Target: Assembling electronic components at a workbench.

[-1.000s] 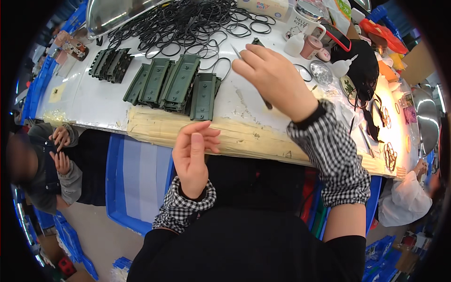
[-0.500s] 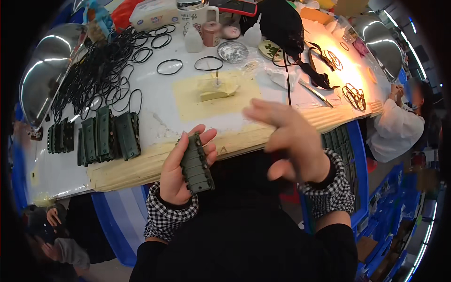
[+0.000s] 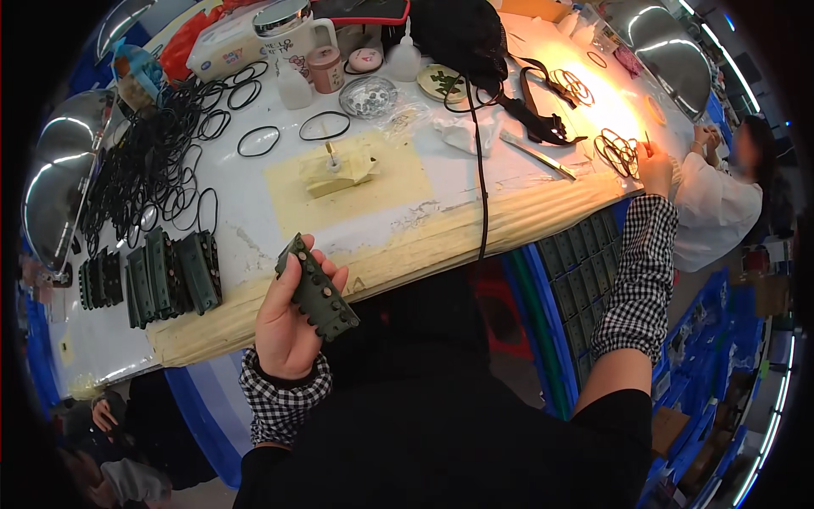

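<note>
My left hand (image 3: 290, 329) is wrapped around a dark green ridged plastic piece (image 3: 325, 299) with notched edges, held up in front of the table's near edge. Small round spots show on its side. My right hand (image 3: 655, 170) reaches far out to the right, its fingers pinched together beside a small heap of thin black bands (image 3: 616, 154). A thin dark sliver shows at those fingertips, too small to name. Several similar dark green pieces (image 3: 174, 276) stand in rows at the table's left.
A large tangle of black bands (image 3: 140, 161) covers the left side. A yellow taped block with an upright pin (image 3: 337, 174) sits mid-table. Behind it stand a white mug (image 3: 292, 42) and a dish (image 3: 368, 97). A blue crate (image 3: 543, 305) of green pieces is below right; another person (image 3: 716, 195) sits beyond.
My right hand has swung from near the left one out to the black bands at the right. My left hand has turned the green piece. The whole view has shifted.
</note>
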### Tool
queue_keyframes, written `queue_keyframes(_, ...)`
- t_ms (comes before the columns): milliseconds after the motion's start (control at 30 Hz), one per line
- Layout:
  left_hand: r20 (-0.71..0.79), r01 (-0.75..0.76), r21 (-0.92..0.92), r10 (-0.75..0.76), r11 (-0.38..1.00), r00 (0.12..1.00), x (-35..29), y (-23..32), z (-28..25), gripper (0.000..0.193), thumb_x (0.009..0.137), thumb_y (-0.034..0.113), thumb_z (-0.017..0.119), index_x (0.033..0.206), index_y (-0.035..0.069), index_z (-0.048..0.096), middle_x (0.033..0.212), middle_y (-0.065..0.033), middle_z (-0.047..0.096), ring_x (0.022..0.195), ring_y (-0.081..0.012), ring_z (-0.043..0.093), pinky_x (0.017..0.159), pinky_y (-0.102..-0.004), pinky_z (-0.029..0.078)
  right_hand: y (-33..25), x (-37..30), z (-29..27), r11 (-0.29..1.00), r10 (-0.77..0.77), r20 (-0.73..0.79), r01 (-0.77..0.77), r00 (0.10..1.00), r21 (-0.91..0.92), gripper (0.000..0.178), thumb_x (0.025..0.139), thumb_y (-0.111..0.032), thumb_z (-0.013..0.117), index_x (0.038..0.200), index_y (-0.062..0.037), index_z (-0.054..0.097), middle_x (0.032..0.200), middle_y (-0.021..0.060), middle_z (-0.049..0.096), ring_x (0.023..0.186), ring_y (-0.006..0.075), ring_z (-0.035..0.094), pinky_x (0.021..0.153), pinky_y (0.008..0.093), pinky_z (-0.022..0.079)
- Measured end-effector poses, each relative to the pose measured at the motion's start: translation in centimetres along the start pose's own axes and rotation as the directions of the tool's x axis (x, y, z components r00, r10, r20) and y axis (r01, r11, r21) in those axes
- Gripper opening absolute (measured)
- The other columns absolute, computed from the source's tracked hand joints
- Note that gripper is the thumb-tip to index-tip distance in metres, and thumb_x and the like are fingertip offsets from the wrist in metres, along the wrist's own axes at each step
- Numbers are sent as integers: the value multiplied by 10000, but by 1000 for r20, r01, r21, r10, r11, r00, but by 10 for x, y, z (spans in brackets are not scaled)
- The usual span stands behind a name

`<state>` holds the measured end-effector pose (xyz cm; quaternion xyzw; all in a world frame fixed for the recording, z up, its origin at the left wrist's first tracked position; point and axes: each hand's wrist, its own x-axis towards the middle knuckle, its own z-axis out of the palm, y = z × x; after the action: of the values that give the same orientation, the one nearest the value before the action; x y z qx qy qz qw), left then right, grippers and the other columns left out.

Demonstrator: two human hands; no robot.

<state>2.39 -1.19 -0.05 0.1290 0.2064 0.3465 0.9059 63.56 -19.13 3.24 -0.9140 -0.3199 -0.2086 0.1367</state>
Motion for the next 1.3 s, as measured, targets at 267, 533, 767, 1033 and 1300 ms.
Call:
queue_keyframes(267, 18, -24, 56, 23, 998, 1000, -10, 7, -6, 352, 1023, 271, 481, 1308, 65, 464, 1045, -71, 646, 974, -188, 650, 960, -405, 519, -24, 42, 22, 983, -13, 262, 61, 965, -175, 181, 852, -244, 678, 953, -97, 711, 858, 155, 703, 801, 330, 675, 715, 417, 529)
queue_keyframes(533, 103, -19, -13, 21, 1000, 994, -5, 12, -16, 317, 1055, 221, 384, 1313, 54, 460, 1125, -119, 576, 972, -216, 618, 902, -374, 560, -33, 50, 1, 989, -144, -202, 137, 969, -48, 126, 926, -184, 593, 986, -91, 655, 873, 130, 708, 771, 294, 696, 683, 411, 538)
queue_keyframes(767, 275, -122, 321, 31, 939, 961, 4, 7, 13, 425, 1027, 263, 441, 1332, -32, 432, 1433, -243, 390, 911, -176, 620, 842, -345, 564, -216, -65, -66, 603, -400, 78, 198, 913, 773, 150, 921, -143, 639, 988, -20, 692, 766, 40, 707, 659, 49, 618, 553, 194, 438)
queue_keyframes(1033, 346, -1, 395, -147, 919, 927, 17, 0, 31, 526, 992, 300, 517, 1345, -81, 429, 1459, -279, 353, 852, -160, 628, 804, -321, 573, -337, -161, -94, 362, -771, 202, 155, 604, 919, 117, 895, -73, 639, 953, 25, 669, 726, 32, 673, 548, 31, 496, 493, 214, 381)
queue_keyframes(1300, 351, -91, 140, 36, 986, 936, 3, 15, 10, 542, 1014, 298, 472, 1391, -76, 365, 1392, -243, 442, 884, -156, 648, 812, -323, 562, -366, -177, -83, 266, -831, 442, -458, 338, 848, 233, 968, -182, 584, 1028, 32, 654, 830, 70, 710, 759, 86, 614, 664, 202, 459)
